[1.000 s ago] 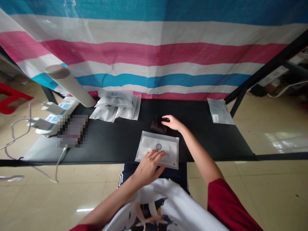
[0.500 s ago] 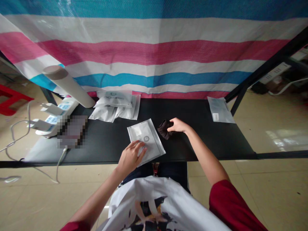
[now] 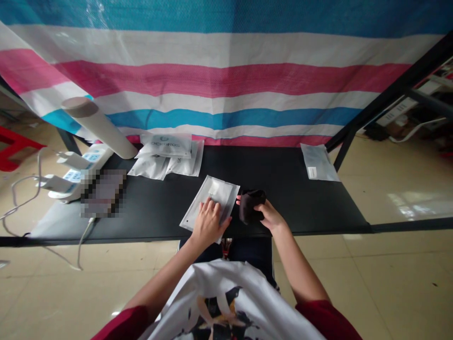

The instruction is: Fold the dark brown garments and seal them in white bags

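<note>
My left hand point(image 3: 208, 223) lies flat with fingers spread on a clear plastic pouch point(image 3: 214, 196) near the front edge of the black table point(image 3: 311, 208). The pouch is turned lengthwise, pointing away from me. Just to its right, my right hand point(image 3: 268, 214) is closed around a small folded dark cloth point(image 3: 249, 204), holding it right beside the pouch's right edge.
A pile of similar white pouches point(image 3: 166, 155) lies at the back left, beside a cardboard tube point(image 3: 99, 125) and a white power strip point(image 3: 76, 172) with plugs and cables. One more clear pouch point(image 3: 318, 162) rests at the back right. A striped tarp point(image 3: 226, 75) hangs behind the table.
My left hand has turned the pouch lengthwise and slid it a little right. My right hand has carried the dark cloth from further back toward me, next to the pouch.
</note>
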`<state>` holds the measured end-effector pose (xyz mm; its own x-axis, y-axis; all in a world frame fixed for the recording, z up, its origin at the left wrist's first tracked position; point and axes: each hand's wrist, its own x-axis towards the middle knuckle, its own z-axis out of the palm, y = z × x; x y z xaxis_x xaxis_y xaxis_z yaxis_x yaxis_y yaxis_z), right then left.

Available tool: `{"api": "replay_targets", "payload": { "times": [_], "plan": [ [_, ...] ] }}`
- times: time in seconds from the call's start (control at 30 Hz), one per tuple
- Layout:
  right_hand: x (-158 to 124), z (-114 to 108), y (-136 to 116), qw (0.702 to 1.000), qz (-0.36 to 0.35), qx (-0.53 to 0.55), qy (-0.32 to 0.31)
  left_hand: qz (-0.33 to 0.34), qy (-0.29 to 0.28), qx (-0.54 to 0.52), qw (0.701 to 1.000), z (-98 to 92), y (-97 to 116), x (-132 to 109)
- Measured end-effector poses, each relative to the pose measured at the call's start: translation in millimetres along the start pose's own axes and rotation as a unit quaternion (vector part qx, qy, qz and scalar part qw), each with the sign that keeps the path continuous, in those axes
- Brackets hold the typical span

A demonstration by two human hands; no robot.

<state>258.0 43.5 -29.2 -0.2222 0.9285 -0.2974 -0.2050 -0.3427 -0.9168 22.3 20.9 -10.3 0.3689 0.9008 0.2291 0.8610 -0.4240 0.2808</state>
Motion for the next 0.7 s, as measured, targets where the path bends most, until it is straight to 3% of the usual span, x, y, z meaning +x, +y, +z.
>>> {"api": "replay_targets", "payload": {
  "times": [0.17, 0.33, 0.4, 0.57, 0.7],
  "plan": [
    [0, 8, 11, 0.999, -0.001, 0.046, 0.004, 0.020, -0.043, -0.069, 0.996, -10.1, -8, 8],
    [8, 17, -8, 0.991, -0.017, -0.045, -0.129, 0.024, -0.024, -0.175, 0.984, -29.3, -6, 17],
    [13, 23, -14, 0.985, -0.009, -0.100, -0.141, 0.012, -0.003, -0.198, 0.980, -37.6, -2, 20],
    [29, 31, -14, 0.981, 0.017, -0.194, -0.002, 0.043, -0.003, -0.186, 0.982, -44.8, 7, 24],
    [38, 37, -7, 0.975, -0.014, -0.213, 0.060, 0.058, -0.014, -0.145, 0.988, -39.4, 11, 25]
  ]
}}
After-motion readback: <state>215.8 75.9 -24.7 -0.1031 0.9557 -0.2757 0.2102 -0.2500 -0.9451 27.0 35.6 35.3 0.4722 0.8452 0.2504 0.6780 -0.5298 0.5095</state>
